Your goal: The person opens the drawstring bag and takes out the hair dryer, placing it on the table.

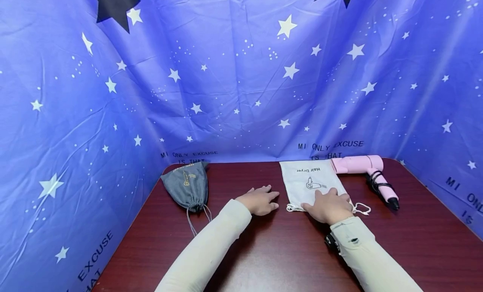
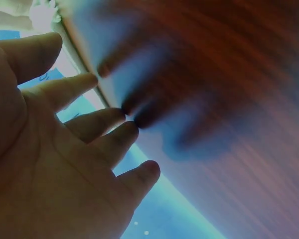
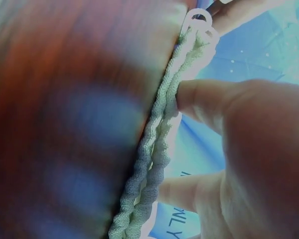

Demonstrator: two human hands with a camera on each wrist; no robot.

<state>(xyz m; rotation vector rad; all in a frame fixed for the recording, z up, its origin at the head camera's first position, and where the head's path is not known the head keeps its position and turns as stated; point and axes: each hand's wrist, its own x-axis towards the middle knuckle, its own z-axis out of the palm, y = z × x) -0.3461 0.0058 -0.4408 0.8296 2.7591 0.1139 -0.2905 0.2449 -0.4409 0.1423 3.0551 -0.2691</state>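
Right hand [image 1: 327,206] rests on the white drawstring bag [image 1: 302,181]; left hand [image 1: 258,201] holds nothing

The right hand's fingers are spread apart and lie over the near part of the bag, clamped on nothing. In the right wrist view, the thumb and a finger reach the gathered mouth [image 3: 157,129] along its near edge. The left hand's fingers are also apart, left of the bag and not touching it; whether their tips meet the table [image 1: 264,250], I cannot tell.

The bag lies flat on the far half of the table, right of centre, mouth toward the near side, with cord loops [image 1: 363,208] at its near right corner. The step in hand looks like steadying or smoothing the bag. Opening or lifting it from here would call for a pinch on the mouth's edge, with the left hand brought across to share it.

Beyond, on the far right, lies a pink hair dryer [image 1: 356,164], its nozzle at the bag's far right edge and a black cord [image 1: 374,182] wound round its handle. On the far left lies a grey drawstring bag [image 1: 188,185], mouth drawn in. A starry blue curtain [image 1: 237,74] stands behind.
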